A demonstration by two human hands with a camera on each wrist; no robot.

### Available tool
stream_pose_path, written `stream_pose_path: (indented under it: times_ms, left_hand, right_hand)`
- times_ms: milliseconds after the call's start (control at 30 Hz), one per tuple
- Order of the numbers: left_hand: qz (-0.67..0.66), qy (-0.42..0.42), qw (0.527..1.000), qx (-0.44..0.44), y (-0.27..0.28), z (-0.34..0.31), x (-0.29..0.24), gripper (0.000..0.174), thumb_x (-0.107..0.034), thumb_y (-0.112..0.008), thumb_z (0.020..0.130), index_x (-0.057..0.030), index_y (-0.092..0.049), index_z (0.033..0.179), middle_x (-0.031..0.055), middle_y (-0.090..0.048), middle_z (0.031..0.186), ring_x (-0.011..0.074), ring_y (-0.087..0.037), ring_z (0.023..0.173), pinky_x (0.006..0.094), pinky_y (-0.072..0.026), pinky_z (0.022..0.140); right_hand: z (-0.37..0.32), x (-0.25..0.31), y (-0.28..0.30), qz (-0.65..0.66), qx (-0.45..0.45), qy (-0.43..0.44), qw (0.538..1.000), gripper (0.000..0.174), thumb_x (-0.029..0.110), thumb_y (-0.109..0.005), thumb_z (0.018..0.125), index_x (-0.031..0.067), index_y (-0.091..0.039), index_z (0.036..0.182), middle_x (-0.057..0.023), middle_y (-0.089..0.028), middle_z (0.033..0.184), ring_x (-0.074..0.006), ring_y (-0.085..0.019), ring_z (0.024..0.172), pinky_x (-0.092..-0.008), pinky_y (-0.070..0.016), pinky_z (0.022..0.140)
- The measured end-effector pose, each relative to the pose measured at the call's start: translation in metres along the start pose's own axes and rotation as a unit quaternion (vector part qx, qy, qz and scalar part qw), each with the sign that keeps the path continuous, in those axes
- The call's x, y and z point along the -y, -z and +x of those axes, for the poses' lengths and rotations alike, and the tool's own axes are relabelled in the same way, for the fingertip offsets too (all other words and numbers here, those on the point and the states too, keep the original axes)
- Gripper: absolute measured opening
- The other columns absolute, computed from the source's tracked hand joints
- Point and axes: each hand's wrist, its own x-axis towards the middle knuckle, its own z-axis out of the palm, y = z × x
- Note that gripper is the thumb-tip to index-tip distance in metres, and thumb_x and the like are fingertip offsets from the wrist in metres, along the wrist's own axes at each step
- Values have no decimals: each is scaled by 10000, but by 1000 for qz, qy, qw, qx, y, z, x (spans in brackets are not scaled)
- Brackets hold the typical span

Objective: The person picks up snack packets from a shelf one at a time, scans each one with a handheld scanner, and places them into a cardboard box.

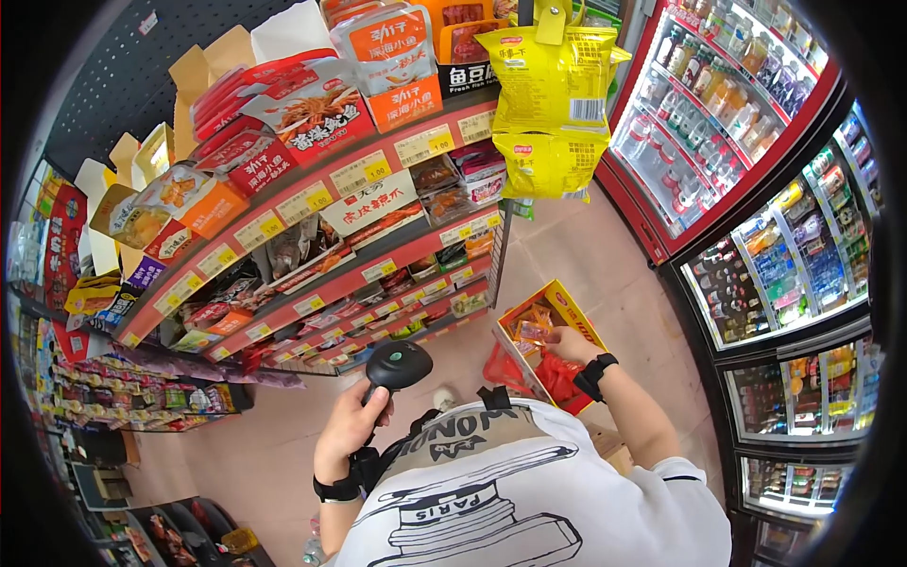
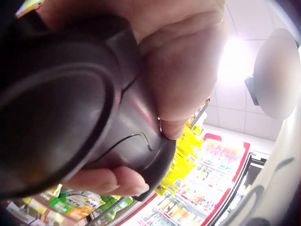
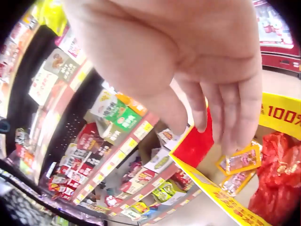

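Note:
A black handheld scanner [image 1: 399,366] is gripped by my left hand [image 1: 364,416], fingers and thumb round its handle; its dark body [image 2: 51,113] fills much of the left wrist view, beside my left hand [image 2: 183,61]. My right hand [image 1: 572,348] reaches over a yellow and red box [image 1: 557,298]. In the right wrist view, fingers of my right hand [image 3: 188,56] extend down, thumb apart, tips at the orange-edged packets [image 3: 242,161]. Whether they touch is unclear. A crumpled red plastic bag [image 3: 277,183] lies in the box beside these packets.
Shelves of snack packets [image 1: 326,203] with price tags [image 1: 378,170] stand in front and to the left. Yellow bags [image 1: 553,85] hang at the shelf end. Drink coolers [image 1: 718,104] line the right side. Pale floor tiles [image 1: 557,236] lie between.

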Motion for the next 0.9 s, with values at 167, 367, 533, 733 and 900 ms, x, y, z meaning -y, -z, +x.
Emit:
stream_pose_path:
  times_ms: [167, 367, 533, 733, 900]
  left_hand:
    - [-2, -5, 1000, 5, 3, 2, -2, 326, -341, -525, 896, -15, -538, 898, 17, -543, 711, 86, -504, 615, 228, -422, 573]
    - [-8, -9, 1000, 9, 8, 0, 3, 304, -329, -517, 903, -25, -531, 899, 16, -545, 721, 85, -501, 617, 225, -418, 568]
    - [-35, -28, 999, -3, 16, -7, 13, 281, -292, -509, 912, -12, -530, 911, 24, -550, 719, 91, -511, 617, 233, -431, 568]
    - [-20, -9, 1000, -10, 20, -11, 19, 300, -296, -452, 934, -1, -505, 940, 48, -557, 737, 110, -514, 617, 246, -433, 581]
    - [-25, -15, 1000, -7, 20, -8, 14, 295, -294, -473, 927, -3, -521, 938, 38, -554, 724, 100, -511, 611, 238, -431, 570]
  right_hand:
    - [-72, 157, 65, -28, -64, 318, 945, 302, 79, -582, 793, -22, -551, 1075, -170, -624, 997, -279, -601, 944, -340, -475, 808]
    - [-147, 338, 166, -58, -447, 616, 646, 324, 23, -577, 767, 40, -550, 1089, -165, -600, 1016, -305, -574, 961, -375, -466, 819]
    - [-127, 399, 218, -200, -536, 588, 572, 250, 28, -622, 704, 35, -597, 952, -144, -614, 944, -312, -567, 917, -388, -472, 778]
    - [-99, 409, 222, -366, -541, 457, 603, 198, 155, -702, 643, 81, -623, 808, -102, -636, 790, -279, -591, 816, -384, -484, 713]
    - [-125, 405, 230, -181, -624, 564, 509, 130, 176, -644, 738, 71, -578, 777, -97, -622, 752, -285, -591, 771, -396, -467, 634]
